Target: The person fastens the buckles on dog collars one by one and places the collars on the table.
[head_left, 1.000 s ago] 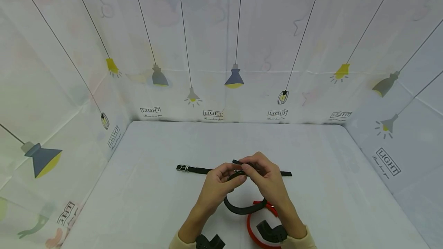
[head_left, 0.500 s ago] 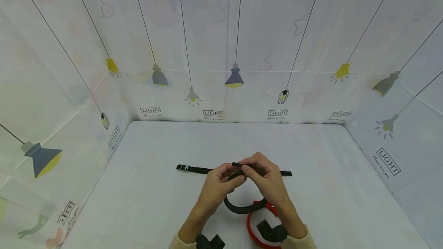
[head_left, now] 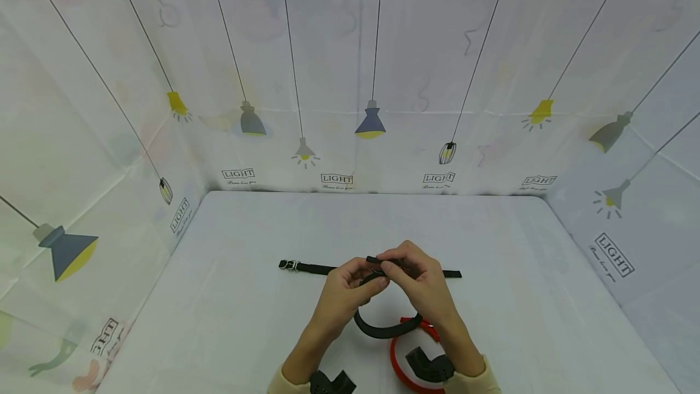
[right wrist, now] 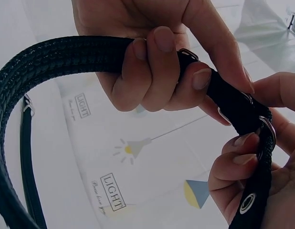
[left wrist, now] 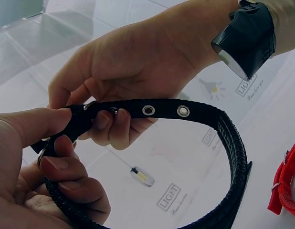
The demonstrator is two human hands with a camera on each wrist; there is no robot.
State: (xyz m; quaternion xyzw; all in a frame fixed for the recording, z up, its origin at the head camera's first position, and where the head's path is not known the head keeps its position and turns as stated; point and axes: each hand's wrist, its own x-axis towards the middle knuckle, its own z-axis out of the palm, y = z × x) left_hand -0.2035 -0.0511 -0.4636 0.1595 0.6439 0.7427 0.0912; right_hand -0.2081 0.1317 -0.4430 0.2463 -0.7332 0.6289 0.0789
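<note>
A black buckled collar (head_left: 383,333) hangs in a loop below both hands, above the table. My left hand (head_left: 344,293) pinches its buckle end between thumb and curled fingers. With thumb and fingertips, my right hand (head_left: 423,278) grips the overlapping strap end just beside it. Metal-rimmed holes (left wrist: 148,110) line the strap in the left wrist view. A metal ring (right wrist: 267,128) shows between the hands in the right wrist view; fingers hide part of the buckle.
A red collar (head_left: 401,373) lies curled on the table, partly behind the right forearm. Behind the hands, another black collar (head_left: 312,269) lies stretched out, its buckle to the left. The white table (head_left: 229,321) meets printed cloth walls.
The strap's free end near my right fingertips has shifted slightly down and left from a second ago. Both hands otherwise stay in place.
</note>
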